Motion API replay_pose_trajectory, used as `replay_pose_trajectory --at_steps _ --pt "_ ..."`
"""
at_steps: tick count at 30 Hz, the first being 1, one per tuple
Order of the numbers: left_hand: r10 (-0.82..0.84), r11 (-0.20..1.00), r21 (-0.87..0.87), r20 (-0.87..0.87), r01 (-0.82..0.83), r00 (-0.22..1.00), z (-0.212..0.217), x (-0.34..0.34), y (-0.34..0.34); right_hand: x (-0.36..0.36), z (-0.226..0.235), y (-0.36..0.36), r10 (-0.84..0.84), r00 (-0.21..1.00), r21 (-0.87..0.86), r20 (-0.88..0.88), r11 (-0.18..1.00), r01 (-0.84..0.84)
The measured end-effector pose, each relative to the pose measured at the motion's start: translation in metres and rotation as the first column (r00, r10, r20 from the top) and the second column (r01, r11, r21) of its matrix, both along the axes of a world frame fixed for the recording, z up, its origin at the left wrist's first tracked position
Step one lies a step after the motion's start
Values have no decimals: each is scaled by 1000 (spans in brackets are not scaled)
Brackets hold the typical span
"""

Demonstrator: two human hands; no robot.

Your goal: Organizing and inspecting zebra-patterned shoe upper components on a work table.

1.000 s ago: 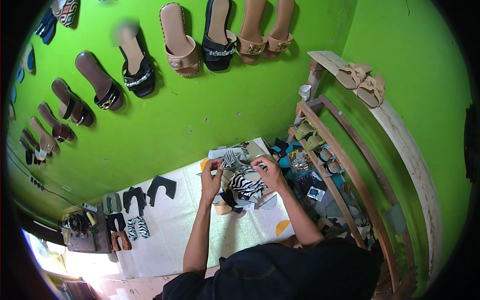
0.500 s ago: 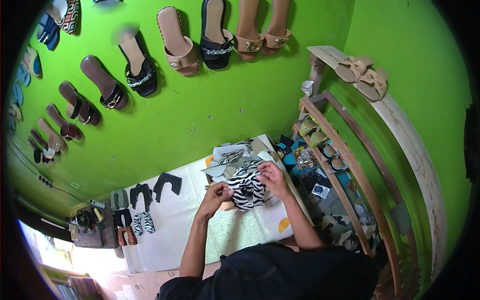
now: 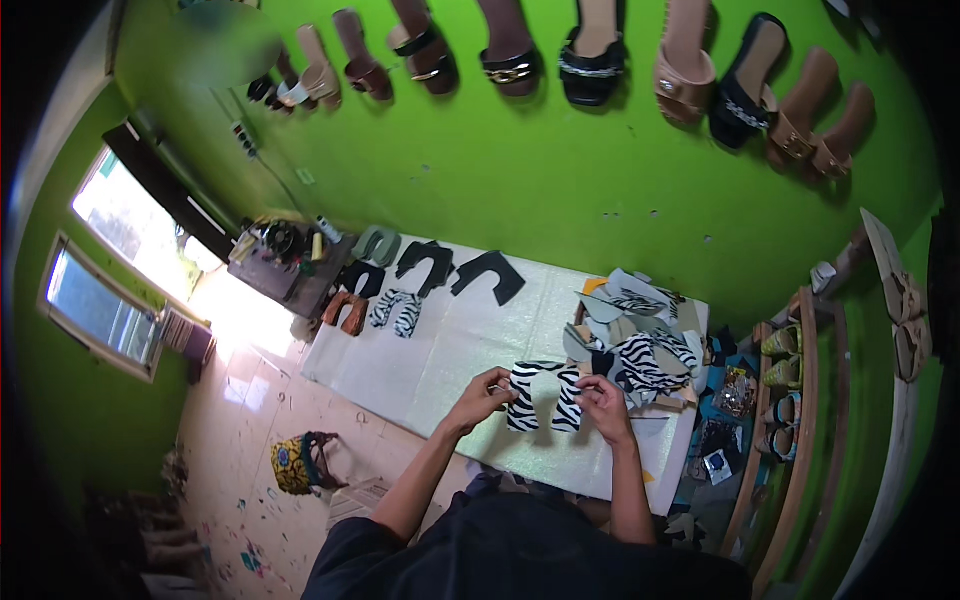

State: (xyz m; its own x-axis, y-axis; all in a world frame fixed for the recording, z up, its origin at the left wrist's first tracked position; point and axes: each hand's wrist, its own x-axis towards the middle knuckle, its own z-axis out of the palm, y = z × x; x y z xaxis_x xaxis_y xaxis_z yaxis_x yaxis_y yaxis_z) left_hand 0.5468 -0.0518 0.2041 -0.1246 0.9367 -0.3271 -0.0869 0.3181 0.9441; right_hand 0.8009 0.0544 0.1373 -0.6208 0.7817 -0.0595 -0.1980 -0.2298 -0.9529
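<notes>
Between my two hands hangs a U-shaped zebra-print piece (image 3: 521, 405), its two legs pointing toward me over the white-covered table (image 3: 455, 350). My left hand (image 3: 482, 397) pinches its left edge. On the other leg, my right hand (image 3: 607, 408) grips the outer edge with bent fingers. Just right of it lies a heap of scraps, with crumpled zebra-print material (image 3: 648, 362) and grey pieces (image 3: 640, 292). Farther left on the table are similar curved pieces: a zebra-print stack (image 3: 398, 312), black ones (image 3: 487, 277), a grey-green stack (image 3: 377, 245) and a brown one (image 3: 345, 312).
A wooden rack (image 3: 782, 440) with sandals stands at the right, beside bins of scraps and small parts (image 3: 735, 390). Sandals (image 3: 592, 75) hang along the green wall. At the left, a dark side table (image 3: 270, 270) carries equipment. A yellow patterned item (image 3: 292, 465) is on the tiled floor.
The view has swung left. Both hands have moved from the scrap heap to its left side, and the zebra-print piece is now spread out between them, apart from the heap.
</notes>
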Motion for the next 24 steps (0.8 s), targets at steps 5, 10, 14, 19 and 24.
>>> replay_pose_trajectory --at_steps 5,10,14,19,24 --pt "136 989 52 77 -140 988 -7 -55 -55 -64 42 -27 102 988 97 115 989 -113" --pt "192 975 93 101 -202 976 -12 -119 -112 -125 50 -74 201 970 136 133 966 -219" --pt "240 963 101 106 -250 965 -23 -172 -159 -181 41 -120 190 963 100 194 972 -212" --pt "255 953 168 -4 -250 967 -42 -241 -202 -247 32 -170 86 941 272 328 945 -181" --pt "227 963 146 -2 -225 974 -18 -293 -233 -304 44 -197 71 946 294 315 941 -168"
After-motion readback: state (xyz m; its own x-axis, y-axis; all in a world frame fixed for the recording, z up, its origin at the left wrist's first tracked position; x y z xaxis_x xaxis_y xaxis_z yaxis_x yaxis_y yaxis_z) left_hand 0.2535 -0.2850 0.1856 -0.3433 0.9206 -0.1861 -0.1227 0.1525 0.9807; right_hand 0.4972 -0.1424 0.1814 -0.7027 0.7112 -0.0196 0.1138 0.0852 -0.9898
